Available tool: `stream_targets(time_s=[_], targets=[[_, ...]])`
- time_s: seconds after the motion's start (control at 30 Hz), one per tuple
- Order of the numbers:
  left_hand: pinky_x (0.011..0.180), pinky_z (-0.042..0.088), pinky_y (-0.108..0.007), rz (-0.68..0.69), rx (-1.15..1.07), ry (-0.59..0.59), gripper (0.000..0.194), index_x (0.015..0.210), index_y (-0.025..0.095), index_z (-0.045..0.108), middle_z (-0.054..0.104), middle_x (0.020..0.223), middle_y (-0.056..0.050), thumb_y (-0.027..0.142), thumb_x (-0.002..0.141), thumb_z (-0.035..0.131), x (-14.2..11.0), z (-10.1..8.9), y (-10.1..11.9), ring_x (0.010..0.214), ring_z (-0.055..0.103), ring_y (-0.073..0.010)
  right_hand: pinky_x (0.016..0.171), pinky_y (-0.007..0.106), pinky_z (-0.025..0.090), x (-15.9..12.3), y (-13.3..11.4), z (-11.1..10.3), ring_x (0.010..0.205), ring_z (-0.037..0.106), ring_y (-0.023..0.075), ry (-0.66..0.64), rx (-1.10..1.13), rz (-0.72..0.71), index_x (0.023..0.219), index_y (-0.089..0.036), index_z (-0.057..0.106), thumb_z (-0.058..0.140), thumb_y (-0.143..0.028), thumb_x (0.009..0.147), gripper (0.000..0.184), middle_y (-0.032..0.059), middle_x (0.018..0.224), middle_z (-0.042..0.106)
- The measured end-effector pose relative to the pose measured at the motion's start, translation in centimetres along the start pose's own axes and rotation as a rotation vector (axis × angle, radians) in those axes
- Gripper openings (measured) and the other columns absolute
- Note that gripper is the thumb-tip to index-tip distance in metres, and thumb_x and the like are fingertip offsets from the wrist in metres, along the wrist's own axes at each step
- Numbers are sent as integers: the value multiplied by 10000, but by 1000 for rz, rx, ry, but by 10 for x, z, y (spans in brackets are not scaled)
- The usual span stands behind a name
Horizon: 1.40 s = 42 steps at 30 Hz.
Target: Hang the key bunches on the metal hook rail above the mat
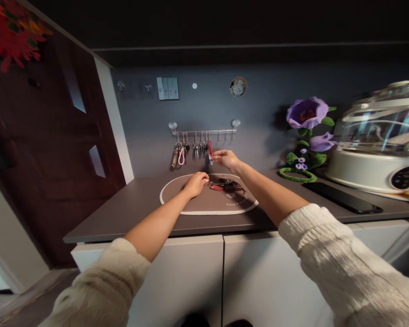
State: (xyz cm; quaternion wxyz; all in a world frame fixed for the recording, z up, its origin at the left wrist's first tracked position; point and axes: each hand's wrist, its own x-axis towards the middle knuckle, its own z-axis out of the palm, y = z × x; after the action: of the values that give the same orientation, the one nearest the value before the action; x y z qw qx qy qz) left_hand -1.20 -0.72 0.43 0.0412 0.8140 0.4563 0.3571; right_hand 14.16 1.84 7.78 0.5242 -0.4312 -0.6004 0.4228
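A clear hook rail (204, 132) is fixed to the grey wall, with several bunches of keys (196, 149) hanging from it. My right hand (226, 160) is raised to the rail, its fingers pinched on a key with a red strap (210, 148) that hangs by the hooks. Lower down, my left hand (196, 184) is over the brown mat (177, 203), fingers curled together; what they hold, if anything, is hidden. Just right of it lies a pile of dark and red key holders and keys (229, 185). A pink loop strap (181, 157) hangs at the rail's left.
To the right stand purple artificial flowers (307, 113), a black phone (342, 197) lying flat, and a white appliance with a clear cover (364, 165). A wall switch panel (168, 88) is above the rail. The dark cabinet (225, 22) overhangs the counter (122, 213).
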Motion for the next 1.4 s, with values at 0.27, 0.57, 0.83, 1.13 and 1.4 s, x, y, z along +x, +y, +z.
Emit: stream_targets(time_s=[0.27, 0.57, 0.83, 1.13, 1.4], targets=[[799, 399, -273, -3, 16, 61, 168, 833, 168, 625, 593, 861, -53, 171, 813, 458, -2, 5, 12, 844, 524, -159, 662, 192, 440, -31, 30, -21, 661, 540, 80, -8, -237, -160, 822, -126, 613, 558, -152, 755, 91, 25, 734, 632], [808, 383, -268, -42, 70, 95, 185, 852, 184, 622, 580, 905, -58, 196, 829, 438, -5, 10, 22, 866, 520, -157, 673, 217, 391, -55, 44, -44, 715, 560, 127, 34, -884, -213, 814, -167, 675, 584, -283, 754, 160, 43, 783, 668], [808, 382, -268, -44, 129, 82, 188, 850, 177, 618, 576, 899, -62, 192, 835, 431, -5, 10, 21, 872, 519, -158, 672, 237, 389, -48, 50, -45, 787, 590, 175, -2, -1167, -229, 830, -222, 716, 601, -348, 733, 196, 75, 835, 687], [800, 378, -269, -18, 129, 72, 176, 827, 180, 609, 568, 884, -57, 188, 829, 433, -3, 13, 16, 857, 514, -158, 675, 253, 398, -48, 45, -43, 799, 593, 192, 30, -1169, -182, 799, -200, 714, 588, -282, 711, 174, 89, 812, 684], [783, 382, -261, -11, 115, 89, 177, 824, 183, 603, 561, 872, -50, 169, 827, 426, -3, 12, 15, 837, 508, -150, 655, 249, 388, -53, 36, -41, 697, 572, 162, 76, -897, -90, 729, -157, 671, 573, -240, 693, 133, 65, 707, 648]])
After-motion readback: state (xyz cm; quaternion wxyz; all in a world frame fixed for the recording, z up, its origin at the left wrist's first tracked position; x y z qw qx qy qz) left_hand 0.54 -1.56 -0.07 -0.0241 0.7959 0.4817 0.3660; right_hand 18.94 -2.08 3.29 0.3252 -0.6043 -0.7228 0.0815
